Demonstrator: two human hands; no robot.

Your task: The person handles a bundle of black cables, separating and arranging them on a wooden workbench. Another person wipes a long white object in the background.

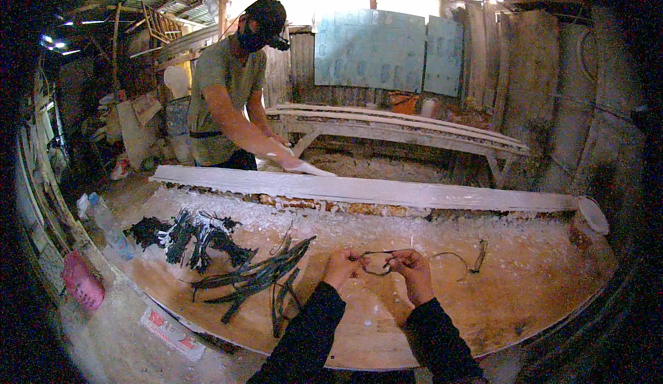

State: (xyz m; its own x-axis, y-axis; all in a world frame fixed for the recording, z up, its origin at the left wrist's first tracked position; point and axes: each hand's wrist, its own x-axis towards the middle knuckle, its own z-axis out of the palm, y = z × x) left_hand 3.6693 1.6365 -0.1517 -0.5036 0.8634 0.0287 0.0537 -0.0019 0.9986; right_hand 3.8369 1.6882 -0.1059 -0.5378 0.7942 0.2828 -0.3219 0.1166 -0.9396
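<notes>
Above the plywood tabletop, my left hand and my right hand pinch a thin dark strip between their fingertips. It bends into a small loop between them; its material is hard to tell. A thin strand trails on the board right of my right hand, ending at a short dark piece. Left of my left hand, several long dark strips lie in a loose pile. Beyond them sit tied dark bundles, some smeared white.
A long white-coated beam spans the table's far side, a white round container at its right end. Across it, a masked person touches the beam. A plastic bottle lies left; a pink clog is beyond the table edge. Behind stands a bench.
</notes>
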